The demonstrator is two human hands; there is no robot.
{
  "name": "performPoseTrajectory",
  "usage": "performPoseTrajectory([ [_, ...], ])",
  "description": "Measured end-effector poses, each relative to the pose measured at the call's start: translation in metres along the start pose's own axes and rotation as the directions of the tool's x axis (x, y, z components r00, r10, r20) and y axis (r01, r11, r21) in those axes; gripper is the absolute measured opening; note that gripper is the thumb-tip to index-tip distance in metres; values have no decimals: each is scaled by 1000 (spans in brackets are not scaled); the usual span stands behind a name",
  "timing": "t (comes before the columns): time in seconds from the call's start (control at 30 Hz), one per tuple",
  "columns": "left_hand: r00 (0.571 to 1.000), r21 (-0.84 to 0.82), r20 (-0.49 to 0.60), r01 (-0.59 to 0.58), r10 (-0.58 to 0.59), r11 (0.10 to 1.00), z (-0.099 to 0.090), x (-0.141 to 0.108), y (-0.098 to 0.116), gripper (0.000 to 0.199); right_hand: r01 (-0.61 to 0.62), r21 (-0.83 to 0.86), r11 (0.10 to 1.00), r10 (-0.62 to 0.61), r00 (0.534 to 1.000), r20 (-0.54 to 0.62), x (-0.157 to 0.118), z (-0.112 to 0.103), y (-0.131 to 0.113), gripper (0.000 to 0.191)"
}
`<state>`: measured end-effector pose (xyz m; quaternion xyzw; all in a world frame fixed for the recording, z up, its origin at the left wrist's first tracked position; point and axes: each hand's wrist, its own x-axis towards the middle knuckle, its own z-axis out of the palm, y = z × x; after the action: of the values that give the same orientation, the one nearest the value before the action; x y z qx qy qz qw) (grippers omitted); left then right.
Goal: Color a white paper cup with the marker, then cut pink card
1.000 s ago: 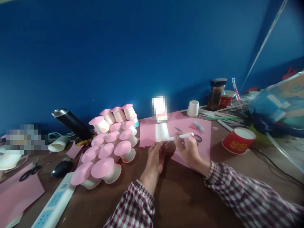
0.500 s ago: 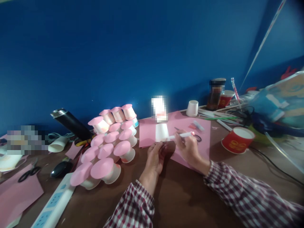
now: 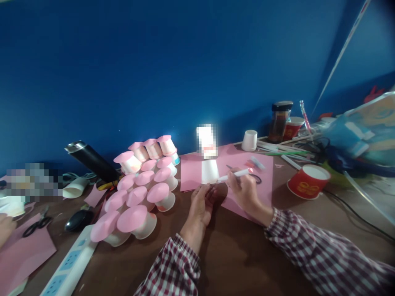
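Note:
In the head view, my left hand pinches the near edge of a white paper cup, which is tilted over pink paper sheets. My right hand grips a white marker with a red end pointing right. The marker's other end is at the cup's lower right side; whether it touches the surface is too small to tell. A pair of scissors lies on the paper, partly hidden behind my right hand.
Left of my hands stand several paper cups with pink cone tops. Beyond them are a power strip, a mouse and a black flask. A red paper cup stands right. Another person's hand shows at far left.
Another person's hand has come into view at the left edge. My hands keep nearly the same place, with the marker's tip shifted slightly left along the cup.

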<state>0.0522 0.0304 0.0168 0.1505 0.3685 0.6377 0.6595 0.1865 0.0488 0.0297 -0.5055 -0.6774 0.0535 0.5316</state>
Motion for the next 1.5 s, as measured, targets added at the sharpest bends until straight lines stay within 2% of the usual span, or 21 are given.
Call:
performPoseTrajectory([
  [0.57,999,-54,-40,13,-15,998,2,1,2,3,-7,18,1000,6,1000,21,1,0,1,31],
  [0.7,998,-70,-51,18,-22,997,0,2,2,4,-141,128,982,140,990,15,0,0,-1,36],
  [0.77,998,-111,-57,25,-31,994,1,2,3,8,-207,298,932,218,976,-6,0,1,-2,31],
  [0.83,997,-169,-58,45,-56,985,2,1,5,12,-218,465,858,257,966,-21,0,3,-1,22],
  [0.97,986,-258,-16,156,-166,953,5,-3,9,17,-229,558,798,294,955,-29,1,8,4,25],
  [1.07,976,-289,42,218,-215,932,5,-7,10,20,-335,587,737,339,935,108,0,8,4,34],
  [1.17,971,-280,82,237,-223,930,5,-8,9,19,-452,672,586,365,888,279,0,7,-3,39],
  [1.27,974,-247,102,223,-204,943,5,-9,7,15,-481,722,497,382,869,316,0,7,-7,43],
  [1.37,980,-154,117,178,-161,972,6,-10,4,8,-467,705,533,409,872,268,-1,9,-3,45],
  [1.5,983,-31,157,100,-94,995,8,-11,-2,14,-377,545,749,382,918,110,-3,10,6,45],
])
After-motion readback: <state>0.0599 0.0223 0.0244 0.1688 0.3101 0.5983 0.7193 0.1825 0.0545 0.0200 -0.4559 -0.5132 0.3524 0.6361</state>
